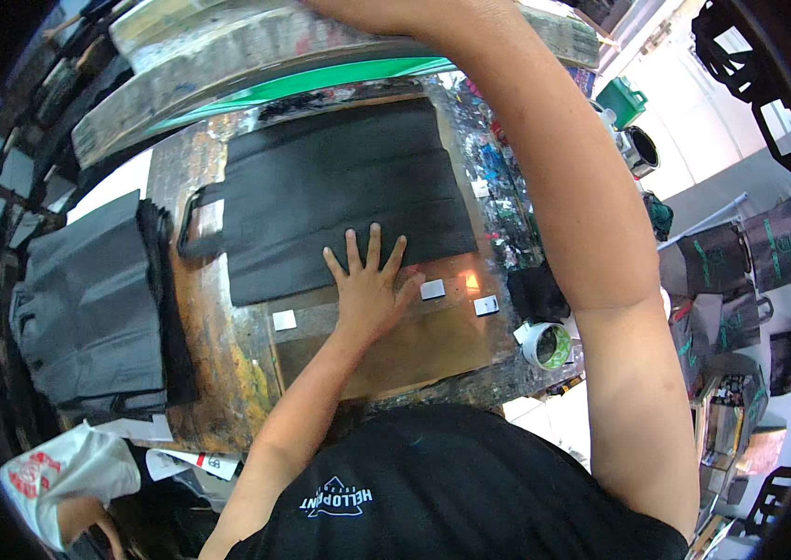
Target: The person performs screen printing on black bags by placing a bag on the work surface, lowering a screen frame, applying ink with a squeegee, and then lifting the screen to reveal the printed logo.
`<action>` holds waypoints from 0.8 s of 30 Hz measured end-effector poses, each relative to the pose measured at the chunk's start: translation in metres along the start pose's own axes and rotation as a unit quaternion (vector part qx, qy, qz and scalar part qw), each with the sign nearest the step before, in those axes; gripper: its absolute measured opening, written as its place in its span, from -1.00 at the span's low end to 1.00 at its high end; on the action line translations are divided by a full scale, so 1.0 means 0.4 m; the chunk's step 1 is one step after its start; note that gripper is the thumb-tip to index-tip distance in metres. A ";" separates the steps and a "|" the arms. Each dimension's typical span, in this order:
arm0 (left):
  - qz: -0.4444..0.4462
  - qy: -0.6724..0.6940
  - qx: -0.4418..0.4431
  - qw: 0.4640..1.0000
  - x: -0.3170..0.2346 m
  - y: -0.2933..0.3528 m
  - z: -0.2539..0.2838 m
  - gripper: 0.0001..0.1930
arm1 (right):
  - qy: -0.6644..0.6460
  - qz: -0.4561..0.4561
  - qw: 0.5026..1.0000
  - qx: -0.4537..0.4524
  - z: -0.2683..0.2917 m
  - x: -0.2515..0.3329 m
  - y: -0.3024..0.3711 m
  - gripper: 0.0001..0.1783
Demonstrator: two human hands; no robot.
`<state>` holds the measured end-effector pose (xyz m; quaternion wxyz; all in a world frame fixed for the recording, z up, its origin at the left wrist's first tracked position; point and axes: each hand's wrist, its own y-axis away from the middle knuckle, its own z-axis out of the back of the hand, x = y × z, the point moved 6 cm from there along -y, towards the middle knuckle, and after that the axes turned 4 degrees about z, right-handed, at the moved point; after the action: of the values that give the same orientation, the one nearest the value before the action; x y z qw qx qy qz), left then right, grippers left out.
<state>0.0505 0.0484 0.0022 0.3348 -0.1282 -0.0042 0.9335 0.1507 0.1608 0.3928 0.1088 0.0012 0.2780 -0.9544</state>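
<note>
A black fabric bag (339, 187) lies flat on the worktable, its handle loop (197, 224) sticking out to the left. My left hand (372, 285) presses flat with fingers spread over the bag's near edge. Beneath it is a brownish board (395, 350) with small white squares (433, 289) stuck on it. My right arm reaches across to the far side, where my right hand (344, 11) is cut off by the upper edge beside a tilted, paint-stained frame (227, 79); its fingers are hidden. Green material (321, 77) shows along the frame's lower side.
On the left sits a stack of black bags (92, 303). A roll of tape (546, 345) and a dark cloth (537, 294) are at the right table edge. Beyond are a green jug (621, 103) and several bags with green prints (713, 257). A white plastic bag (69, 476) hangs lower left.
</note>
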 end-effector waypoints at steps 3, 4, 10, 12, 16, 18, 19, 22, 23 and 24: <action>-0.004 0.022 -0.002 1.000 -0.039 0.007 -0.001 -0.16 | -0.044 0.026 0.997 0.064 0.039 -0.006 0.019 -0.13; -0.003 0.032 0.002 0.999 -0.050 0.015 -0.003 -0.13 | -0.052 0.020 0.995 0.079 0.052 0.001 0.023 -0.15; -0.024 0.043 -0.023 0.999 -0.084 0.046 -0.023 -0.07 | -0.053 -0.048 0.994 0.078 0.038 0.017 0.023 -0.20; -0.022 0.053 -0.015 0.998 -0.089 0.056 -0.023 -0.05 | -0.050 -0.054 0.993 0.092 0.035 0.026 0.029 -0.20; -0.018 0.046 -0.028 0.998 -0.087 0.055 -0.014 -0.02 | -0.014 -0.030 0.998 0.043 -0.006 0.011 0.020 -0.19; -0.015 0.062 -0.039 0.997 -0.076 0.067 -0.014 0.00 | -0.027 -0.017 0.999 0.007 -0.013 0.014 0.014 -0.20; -0.014 0.070 -0.044 0.996 -0.063 0.076 -0.010 0.01 | -0.033 -0.006 0.999 -0.012 -0.010 0.022 0.015 -0.20; 0.035 0.146 -0.112 0.982 0.008 0.046 0.176 0.00 | -0.017 0.019 0.997 -0.066 -0.001 0.004 0.049 -0.21; 0.053 0.198 -0.145 0.968 0.054 0.039 0.232 -0.02 | -0.006 0.009 0.999 -0.037 -0.001 0.008 0.066 -0.22; 0.163 0.320 -0.193 0.913 0.146 0.064 0.284 -0.11 | -0.002 0.004 1.000 -0.011 0.009 0.036 0.086 -0.22</action>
<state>-0.0363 0.0739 0.0958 0.1304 -0.4810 -0.0561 0.8652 0.1439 0.1278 0.3767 0.1135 -0.0006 0.2879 -0.9509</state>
